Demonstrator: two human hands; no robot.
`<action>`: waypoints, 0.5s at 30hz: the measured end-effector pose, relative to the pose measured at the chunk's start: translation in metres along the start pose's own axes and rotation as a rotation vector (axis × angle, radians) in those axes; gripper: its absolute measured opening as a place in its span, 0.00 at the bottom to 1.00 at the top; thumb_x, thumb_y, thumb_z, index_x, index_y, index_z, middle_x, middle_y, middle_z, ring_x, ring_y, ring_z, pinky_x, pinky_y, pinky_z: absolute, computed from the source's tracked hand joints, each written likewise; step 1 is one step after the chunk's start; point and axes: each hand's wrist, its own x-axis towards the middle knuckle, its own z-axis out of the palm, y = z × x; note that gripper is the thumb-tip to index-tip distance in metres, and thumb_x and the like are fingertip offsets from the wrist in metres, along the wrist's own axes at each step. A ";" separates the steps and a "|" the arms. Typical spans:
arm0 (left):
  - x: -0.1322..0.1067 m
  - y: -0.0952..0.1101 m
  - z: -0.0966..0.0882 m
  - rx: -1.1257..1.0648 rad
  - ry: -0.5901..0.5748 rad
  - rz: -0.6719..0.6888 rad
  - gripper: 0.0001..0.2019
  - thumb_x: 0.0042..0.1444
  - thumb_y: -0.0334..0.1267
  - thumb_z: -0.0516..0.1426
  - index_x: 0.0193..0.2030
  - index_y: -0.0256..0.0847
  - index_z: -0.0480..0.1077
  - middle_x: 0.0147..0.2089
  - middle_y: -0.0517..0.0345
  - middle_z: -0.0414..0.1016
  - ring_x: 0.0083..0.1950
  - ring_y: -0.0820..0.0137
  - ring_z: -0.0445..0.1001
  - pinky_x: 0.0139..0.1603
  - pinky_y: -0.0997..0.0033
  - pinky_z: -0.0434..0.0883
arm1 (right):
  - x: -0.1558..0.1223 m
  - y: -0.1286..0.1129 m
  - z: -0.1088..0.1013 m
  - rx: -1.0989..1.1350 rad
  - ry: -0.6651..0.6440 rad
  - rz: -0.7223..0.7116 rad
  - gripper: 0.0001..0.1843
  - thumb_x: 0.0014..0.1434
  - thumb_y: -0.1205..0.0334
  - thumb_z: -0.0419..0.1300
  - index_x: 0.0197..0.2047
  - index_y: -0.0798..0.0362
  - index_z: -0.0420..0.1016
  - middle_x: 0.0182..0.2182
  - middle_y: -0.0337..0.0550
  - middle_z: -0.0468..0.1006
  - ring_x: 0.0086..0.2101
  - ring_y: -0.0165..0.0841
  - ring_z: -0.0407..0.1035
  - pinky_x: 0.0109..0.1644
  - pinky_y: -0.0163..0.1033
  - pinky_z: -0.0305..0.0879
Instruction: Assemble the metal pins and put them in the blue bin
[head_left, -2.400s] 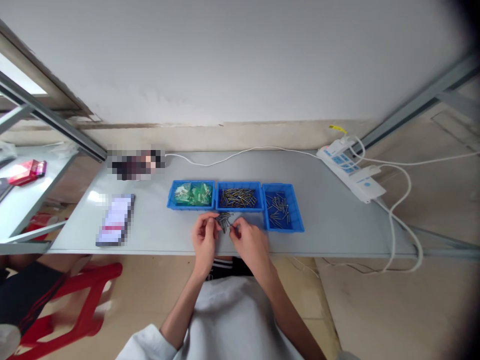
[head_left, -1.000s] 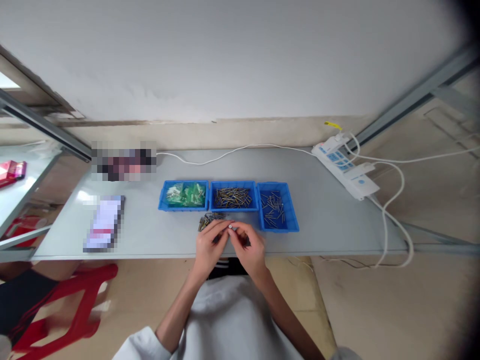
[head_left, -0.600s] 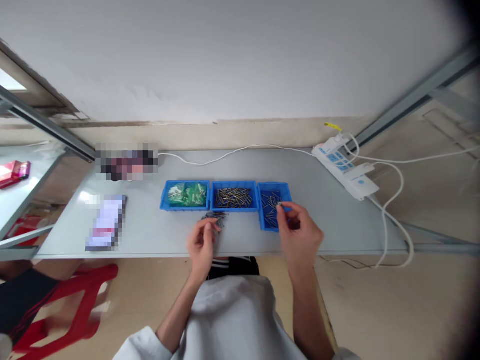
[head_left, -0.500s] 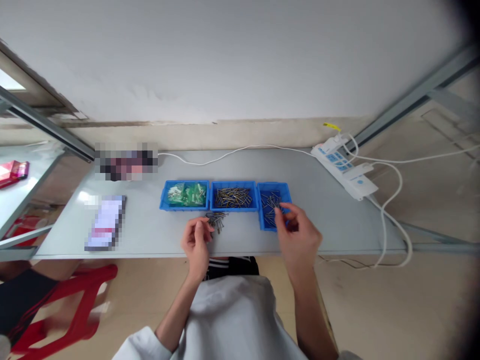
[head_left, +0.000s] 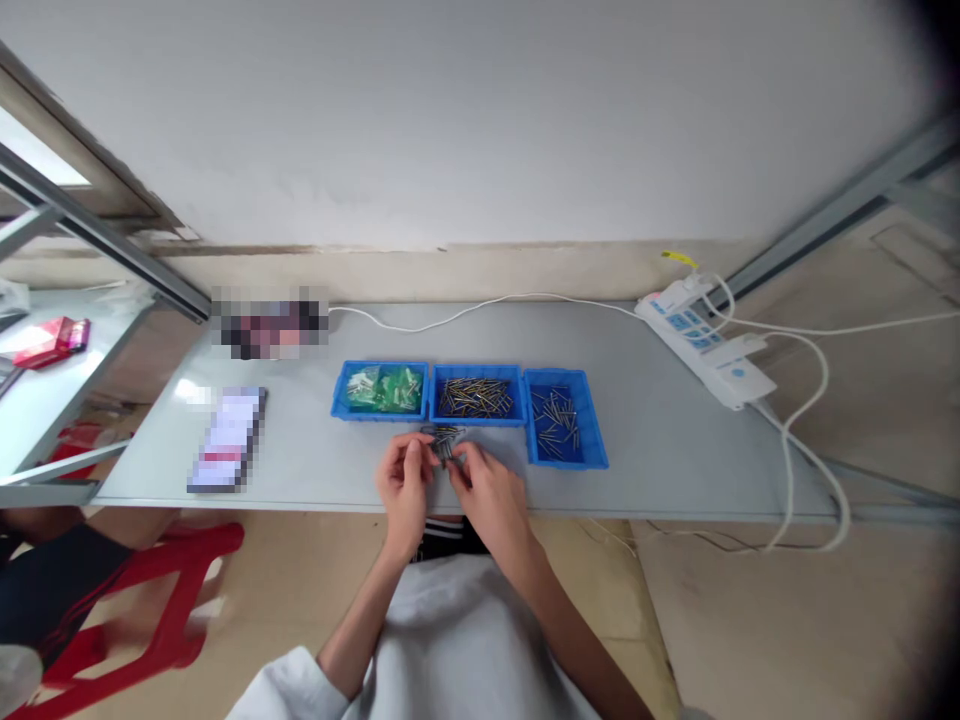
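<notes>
Right grip (head_left: 492,494) (bare) by metal pieces (head_left: 448,435)

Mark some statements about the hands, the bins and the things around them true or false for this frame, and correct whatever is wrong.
1. A pile of loose metal pieces lies on the table, on the near side of the middle blue bin. True.
2. The right hand is inside a bin. False: its fingertips are at the pile.
3. The left hand is at the pile too. True.
4. The left blue bin has green and white contents. True.
5. The right blue bin is fuller than the middle one. False: the right blue bin holds fewer metal pieces.
6. The white power strip lies left of the bins. False: the white power strip lies to their right.
</notes>
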 end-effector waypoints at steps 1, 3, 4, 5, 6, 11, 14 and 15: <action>0.000 0.000 0.000 0.002 -0.002 0.000 0.17 0.73 0.52 0.60 0.41 0.39 0.79 0.28 0.62 0.74 0.25 0.76 0.66 0.28 0.77 0.66 | 0.000 0.000 0.000 0.000 -0.002 0.004 0.04 0.73 0.60 0.64 0.50 0.47 0.79 0.35 0.39 0.87 0.31 0.38 0.81 0.30 0.39 0.54; 0.000 0.001 0.000 0.005 -0.008 0.000 0.17 0.73 0.52 0.60 0.41 0.40 0.79 0.28 0.62 0.74 0.25 0.76 0.67 0.28 0.77 0.66 | 0.000 -0.001 0.001 -0.001 0.006 0.011 0.03 0.73 0.60 0.64 0.48 0.47 0.79 0.34 0.39 0.87 0.30 0.38 0.80 0.30 0.39 0.52; 0.000 0.001 0.000 0.007 -0.013 0.000 0.17 0.73 0.52 0.60 0.41 0.40 0.79 0.28 0.62 0.74 0.25 0.76 0.67 0.29 0.77 0.66 | 0.000 0.000 0.001 0.001 0.013 0.013 0.02 0.73 0.61 0.64 0.47 0.48 0.78 0.33 0.40 0.86 0.30 0.37 0.80 0.30 0.39 0.51; 0.000 0.002 0.000 0.012 -0.020 0.000 0.18 0.73 0.52 0.60 0.42 0.40 0.79 0.28 0.62 0.74 0.25 0.76 0.67 0.29 0.77 0.66 | -0.001 0.000 0.002 0.007 0.023 0.013 0.02 0.72 0.61 0.64 0.46 0.48 0.78 0.32 0.39 0.86 0.29 0.37 0.79 0.29 0.39 0.50; 0.000 0.002 0.000 0.020 -0.030 -0.001 0.18 0.73 0.52 0.60 0.42 0.40 0.79 0.28 0.62 0.74 0.25 0.75 0.67 0.29 0.77 0.67 | -0.001 0.001 0.002 0.018 0.036 0.010 0.01 0.71 0.62 0.64 0.45 0.48 0.78 0.32 0.39 0.86 0.29 0.37 0.79 0.29 0.39 0.50; 0.001 0.003 0.002 0.056 -0.067 0.009 0.18 0.73 0.53 0.59 0.41 0.40 0.79 0.28 0.62 0.74 0.26 0.75 0.67 0.29 0.77 0.67 | -0.004 0.008 0.004 0.168 0.111 -0.047 0.03 0.68 0.65 0.63 0.41 0.48 0.77 0.28 0.36 0.82 0.27 0.34 0.76 0.31 0.37 0.54; 0.001 0.004 0.002 0.082 -0.094 0.008 0.18 0.73 0.53 0.59 0.42 0.40 0.80 0.29 0.61 0.75 0.26 0.75 0.68 0.29 0.77 0.67 | -0.004 0.013 0.003 0.291 0.156 -0.077 0.03 0.67 0.65 0.62 0.40 0.48 0.77 0.26 0.33 0.79 0.26 0.32 0.74 0.33 0.36 0.59; 0.001 0.004 0.002 0.090 -0.102 0.007 0.18 0.73 0.53 0.60 0.42 0.40 0.80 0.29 0.61 0.75 0.26 0.75 0.68 0.29 0.77 0.67 | -0.003 0.014 0.001 0.301 0.174 -0.081 0.03 0.68 0.65 0.62 0.41 0.48 0.77 0.26 0.33 0.79 0.26 0.32 0.75 0.33 0.36 0.60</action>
